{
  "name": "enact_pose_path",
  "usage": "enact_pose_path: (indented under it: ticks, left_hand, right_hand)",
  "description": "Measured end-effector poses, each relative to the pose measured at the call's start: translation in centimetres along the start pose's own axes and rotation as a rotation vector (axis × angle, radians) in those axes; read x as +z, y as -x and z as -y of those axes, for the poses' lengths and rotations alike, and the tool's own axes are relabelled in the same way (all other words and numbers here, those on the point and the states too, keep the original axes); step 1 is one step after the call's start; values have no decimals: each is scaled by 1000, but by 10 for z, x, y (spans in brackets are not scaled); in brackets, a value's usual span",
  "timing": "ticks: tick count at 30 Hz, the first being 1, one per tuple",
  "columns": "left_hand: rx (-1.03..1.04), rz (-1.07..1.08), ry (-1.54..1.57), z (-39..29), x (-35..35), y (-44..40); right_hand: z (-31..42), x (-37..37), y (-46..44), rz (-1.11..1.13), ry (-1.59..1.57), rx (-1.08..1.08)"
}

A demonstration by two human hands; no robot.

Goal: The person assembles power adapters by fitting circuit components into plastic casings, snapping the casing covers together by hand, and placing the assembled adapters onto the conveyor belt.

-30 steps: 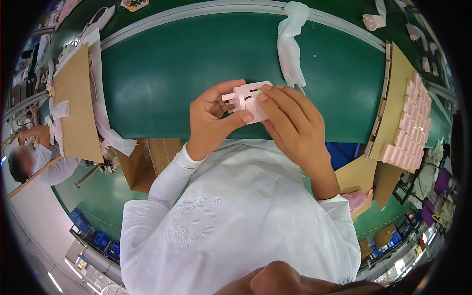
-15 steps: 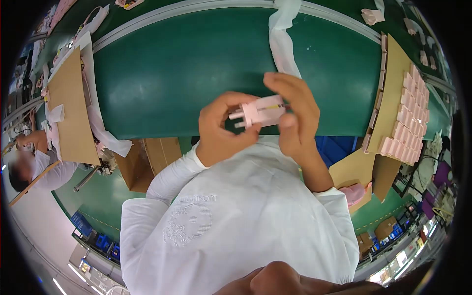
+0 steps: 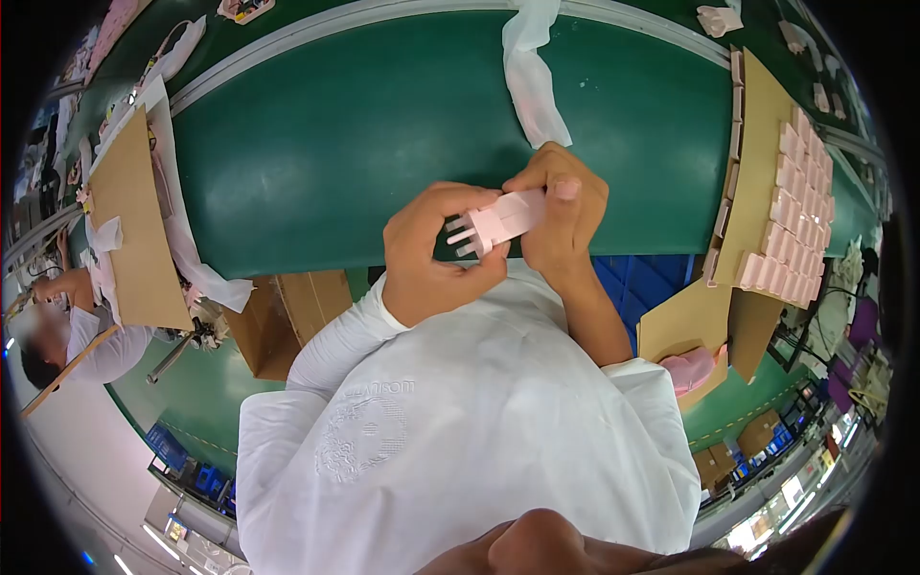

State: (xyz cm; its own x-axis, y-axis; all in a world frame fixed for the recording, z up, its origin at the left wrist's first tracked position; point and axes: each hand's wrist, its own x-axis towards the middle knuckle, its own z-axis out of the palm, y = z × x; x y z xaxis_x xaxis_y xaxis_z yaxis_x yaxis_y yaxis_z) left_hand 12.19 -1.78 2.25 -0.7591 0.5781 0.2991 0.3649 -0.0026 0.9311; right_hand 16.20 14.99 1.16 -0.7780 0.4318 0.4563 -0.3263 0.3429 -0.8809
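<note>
left hand (image 3: pixel 436 251): pinches the prong end of the pink plug housing (image 3: pixel 513 216); thumb on the near side, forefinger along the far side, palm hollowed around the gap
right hand (image 3: pixel 567 216): curls over the opposite end of the same piece; fingers bent in close, thumb raised on top; fingertips partly hidden, so cannot tell how firmly pressed
pink plug housing: held up between both hands, over the near edge of the green work surface (image 3: pixel 364 125); tilted slightly, right end higher in view
prongs (image 3: pixel 462 240): point left, toward the left palm; touched by nothing visible at the tips
white wrap (image 3: pixel 533 91): lies in a long crumpled strip on the green work surface, just beyond the right hand; reaches the metal rail (image 3: pixel 335 27)
pink pieces (image 3: pixel 800 216): sit in close rows at the right, beside a cardboard panel (image 3: pixel 762 153)
blue bin (image 3: pixel 632 287): stands below the table edge, near the right forearm
co-worker (image 3: pixel 81 355): sits at far left, beyond upright cardboard (image 3: pixel 139 230)
</note>
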Motion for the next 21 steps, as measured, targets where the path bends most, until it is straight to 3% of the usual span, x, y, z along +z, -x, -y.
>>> enact_pose_path:
  ticks: [4,6,7,8,11,12,15,16,19,21]
  left_hand:
    - [-45,132,-233,-2,-5,-13]
    - [-254,152,-43,1,-8,-10]
    - [-359,163,54,3,-8,-7]
    - [-608,65,453,7,-5,-2]
    - [-852,-7,1122,1,-15,-18]
    - [-833,14,1167,4,-14,-15]
    - [-539,160,627,18,-4,3]
    - [-470,153,421,12,0,5]
    - [-408,51,295,9,11,7]
    - [-288,1,53,10,11,4]
  right_hand:
    - [0,-9,-4,88,74,-7]
    - [0,-8,-7,42,102,-85]
    - [-1,-3,-10,-38,102,-147]
    - [-1,-2,-11,-118,105,-211]
    - [-2,-8,-9,-260,255,-324]
    - [1,-12,-4,-218,396,-271]
    - [5,-6,0,-163,194,-71]
    - [5,-4,8,-94,15,125]
    - [2,-4,22,-85,-226,334]
    - [0,3,20,-91,-168,221]
